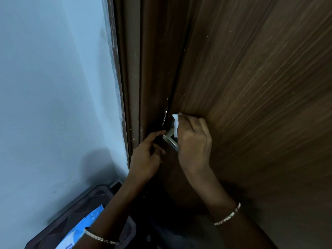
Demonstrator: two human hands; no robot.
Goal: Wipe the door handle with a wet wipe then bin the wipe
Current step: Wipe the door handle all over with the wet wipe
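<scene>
Door handle (170, 140), a silver metal lever, sits at the left edge of the brown wood-grain door (251, 87), beside the dark door frame (133, 87). The right hand (195, 146) curls around a white wet wipe (175, 125) and presses it onto the upper part of the handle near the door. The left hand (145, 159) grips nothing; its forefinger stretches out to the handle's free end while its other fingers bend loosely. Each wrist wears a thin bangle. Low on the left, against the pale blue wall (53, 87), a blue wipes pack (84, 225) lies on a dark stool (80, 202).
</scene>
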